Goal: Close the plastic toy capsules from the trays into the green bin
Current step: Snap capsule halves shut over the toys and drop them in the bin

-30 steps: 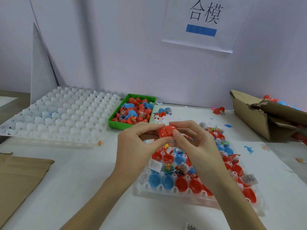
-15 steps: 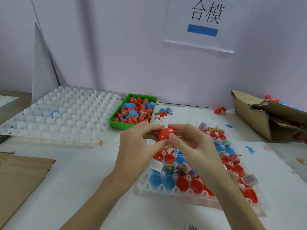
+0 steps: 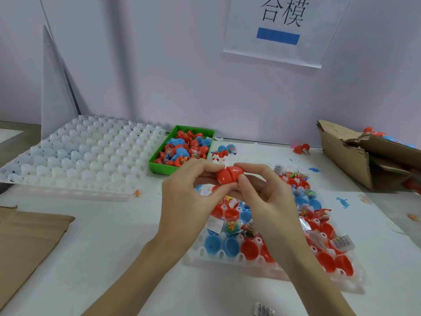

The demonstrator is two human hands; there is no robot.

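Fingers: both hands' fingertips were clamped on a red capsule (image 3: pixel 230 176).
Left hand (image 3: pixel 186 201): pinched its left half.
Right hand (image 3: pixel 268 201): pinched its right half.
Capsule: held above the filled tray (image 3: pixel 250 262), halves joined.
Green bin (image 3: pixel 159 166): behind, holding capsules, beside an empty white tray (image 3: pixel 79 156).

- 2 bare forearms come in from the bottom edge, no sleeves in view.
- left hand (image 3: pixel 186 201) and right hand (image 3: pixel 271 201): slim fingers, short plain nails.
- no rings, watch or gloves worn.
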